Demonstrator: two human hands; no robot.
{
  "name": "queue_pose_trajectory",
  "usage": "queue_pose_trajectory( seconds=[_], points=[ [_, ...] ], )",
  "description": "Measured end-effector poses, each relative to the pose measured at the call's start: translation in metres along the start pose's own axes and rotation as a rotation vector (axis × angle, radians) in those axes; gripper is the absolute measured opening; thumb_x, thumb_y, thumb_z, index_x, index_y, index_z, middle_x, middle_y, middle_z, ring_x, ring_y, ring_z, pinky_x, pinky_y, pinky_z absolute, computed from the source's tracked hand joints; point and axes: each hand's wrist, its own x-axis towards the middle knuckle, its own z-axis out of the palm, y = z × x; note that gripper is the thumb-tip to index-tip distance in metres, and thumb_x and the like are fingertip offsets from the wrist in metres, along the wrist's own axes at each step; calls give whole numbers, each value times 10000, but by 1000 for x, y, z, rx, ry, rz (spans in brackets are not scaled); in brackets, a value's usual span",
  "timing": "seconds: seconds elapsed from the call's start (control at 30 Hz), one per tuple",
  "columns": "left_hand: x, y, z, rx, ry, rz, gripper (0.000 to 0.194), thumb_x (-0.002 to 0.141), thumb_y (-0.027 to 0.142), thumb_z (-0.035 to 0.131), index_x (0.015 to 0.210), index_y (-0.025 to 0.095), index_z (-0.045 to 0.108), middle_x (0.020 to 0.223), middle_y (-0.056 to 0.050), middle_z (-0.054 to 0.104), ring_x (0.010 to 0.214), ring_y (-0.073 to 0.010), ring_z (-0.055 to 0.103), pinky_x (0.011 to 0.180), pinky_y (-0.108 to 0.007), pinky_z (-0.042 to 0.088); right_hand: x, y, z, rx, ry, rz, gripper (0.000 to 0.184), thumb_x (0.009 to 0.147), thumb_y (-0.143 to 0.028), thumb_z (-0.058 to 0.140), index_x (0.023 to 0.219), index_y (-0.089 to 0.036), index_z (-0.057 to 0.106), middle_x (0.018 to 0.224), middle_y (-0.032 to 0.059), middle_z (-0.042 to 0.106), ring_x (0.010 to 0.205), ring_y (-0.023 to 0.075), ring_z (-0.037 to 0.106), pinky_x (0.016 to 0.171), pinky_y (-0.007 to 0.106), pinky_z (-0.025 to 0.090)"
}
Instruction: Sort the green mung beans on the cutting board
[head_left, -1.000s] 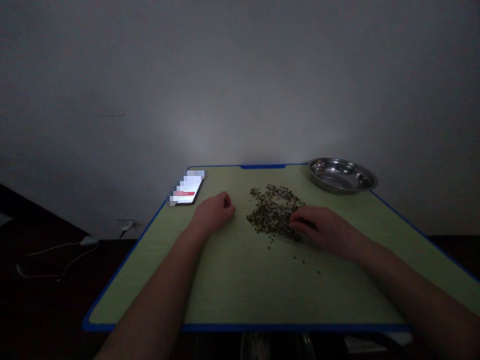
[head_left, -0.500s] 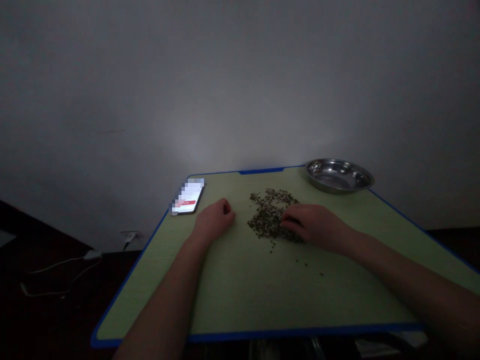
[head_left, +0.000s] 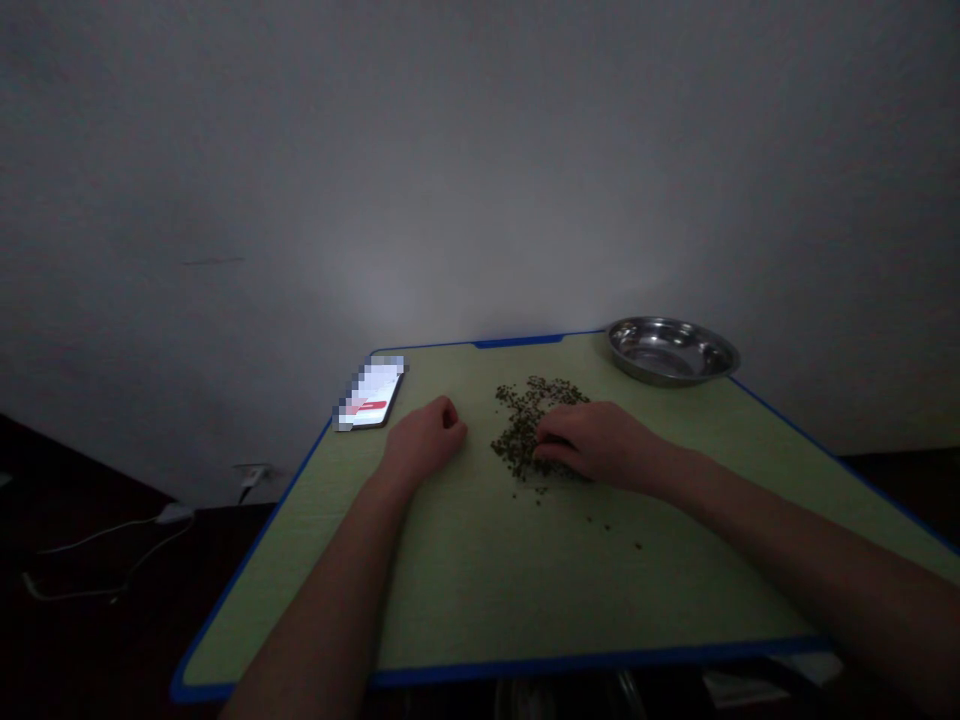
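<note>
A loose pile of small dark greenish-brown grains, perhaps peppercorns or seeds, is spread over the middle of the table. My right hand reaches into its right side, thumb and fingers drawn together in a pinch at the grains. Whatever lies between those fingertips is too small to make out. To the left of the pile, apart from it, my left hand rests on the tabletop, curled into a loose fist. The inside of that fist is hidden.
A shallow steel bowl stands at the far right corner. At the far left edge lies a phone with its screen lit. Behind the table rises a wall. A plug and white cables are low on the left.
My right hand has moved left, deeper over the pile, and its fingers remain pinched. My left hand keeps its fist in about the same place. The view has shifted slightly.
</note>
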Motion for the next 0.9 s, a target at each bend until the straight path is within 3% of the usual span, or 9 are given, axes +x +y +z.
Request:
queue_pose_trajectory(
  seconds=[0.7, 0.9],
  points=[
    [-2, 0, 1, -22, 21, 21, 159, 772, 325, 458, 816, 217, 567, 786, -52, 646, 707, -189, 559, 570, -283, 312, -18, 6, 0, 95, -84, 115, 159, 886, -314, 563, 829, -195, 651, 717, 20, 677, 629, 151, 592, 563, 243, 340],
    [-3, 4, 0, -189, 151, 131, 244, 827, 408, 431, 751, 196, 525, 667, -17, 570, 594, -135, 467, 544, -266, 280, -17, 2, -1, 127, -111, 90, 147, 882, -308, 561, 850, -206, 661, 735, 12, 689, 637, 148, 600, 564, 237, 341]
  ],
)
